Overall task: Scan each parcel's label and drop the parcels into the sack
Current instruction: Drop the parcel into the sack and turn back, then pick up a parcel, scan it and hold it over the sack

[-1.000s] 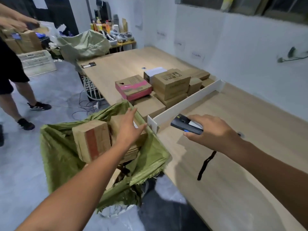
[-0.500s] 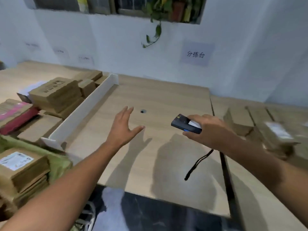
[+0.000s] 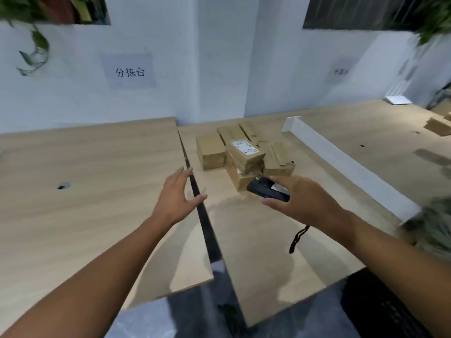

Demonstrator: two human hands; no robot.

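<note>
A pile of brown cardboard parcels [image 3: 212,151] lies on the wooden table ahead, near the wall. The top parcel [image 3: 245,152] shows a white label facing up. My right hand [image 3: 302,201] grips a black handheld scanner [image 3: 267,191] just in front of the pile, its black wrist strap [image 3: 297,237] hanging down. My left hand [image 3: 178,198] hovers empty with spread fingers over the gap between two tabletops, left of the pile. A blurred green sack edge [image 3: 432,225] shows at the far right.
A dark gap [image 3: 207,228] runs between the left tabletop [image 3: 85,191] and the right one. A white divider board [image 3: 346,164] stands on edge to the right of the parcels. More cardboard [image 3: 438,126] lies far right. The white wall stands just behind the tables.
My view has swung right, away from the green sack full of parcels, to a fresh pile of parcels. Both hands travelled along; the left stays empty and the right keeps the scanner.
</note>
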